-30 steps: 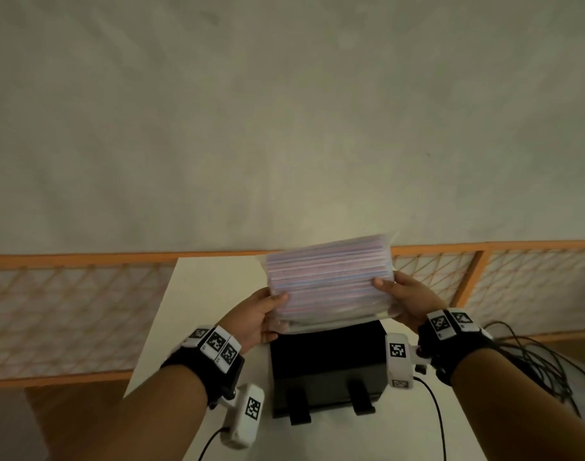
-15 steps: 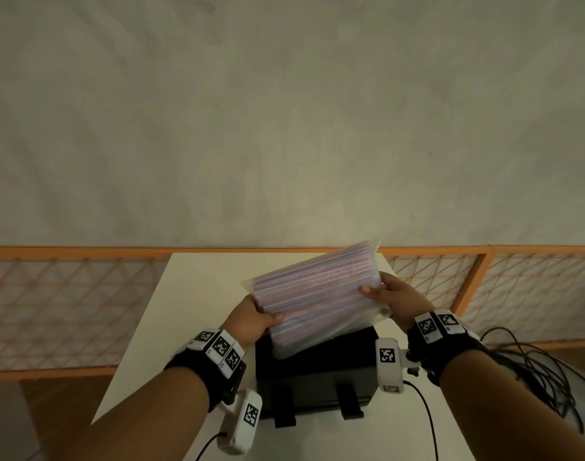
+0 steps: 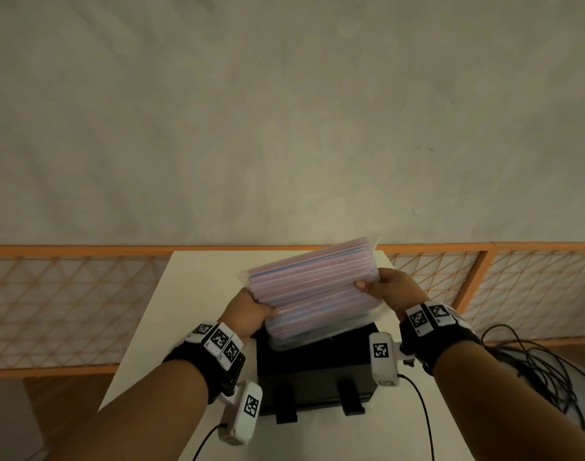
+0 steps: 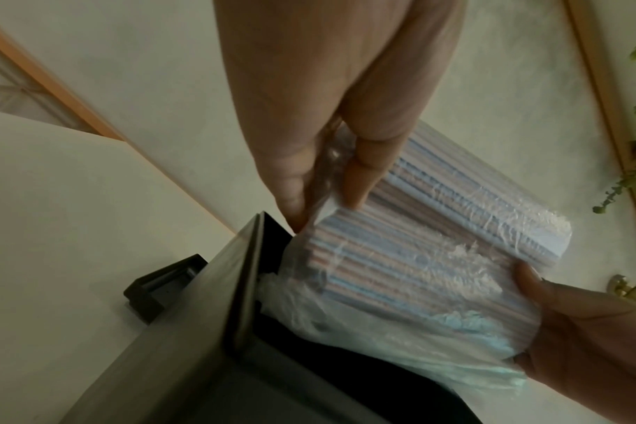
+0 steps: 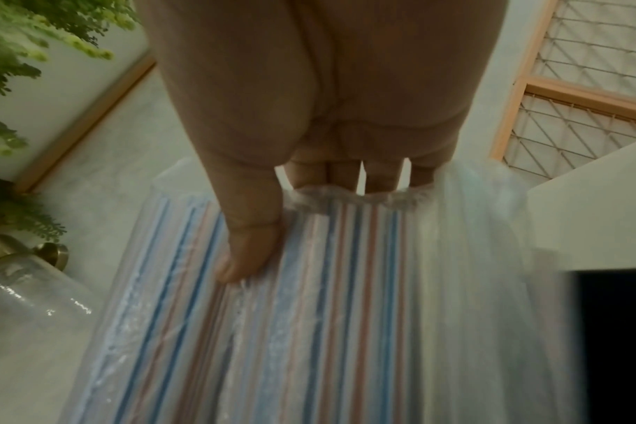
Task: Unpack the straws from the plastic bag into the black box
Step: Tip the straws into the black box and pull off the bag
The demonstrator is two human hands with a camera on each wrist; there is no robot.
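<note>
Two hands hold a full bag of straws over the black box.

Both hands grip the plastic bag (image 3: 312, 294), one at each end: the left hand (image 3: 248, 311) pinches the low end with thumb and fingers, and the right hand (image 3: 392, 289) holds the high end with its thumb on top and fingers under. The straws (image 5: 309, 301), pink, blue and white, are all inside the bag, which tilts down to the left just above the open black box (image 3: 314, 371) on the white counter (image 3: 191, 294). I think this is the start of the tipping step, with no straws out yet. Next, the low end of the bag needs to open and point into the box, so the straws slide in and do not spill onto the counter.
</note>
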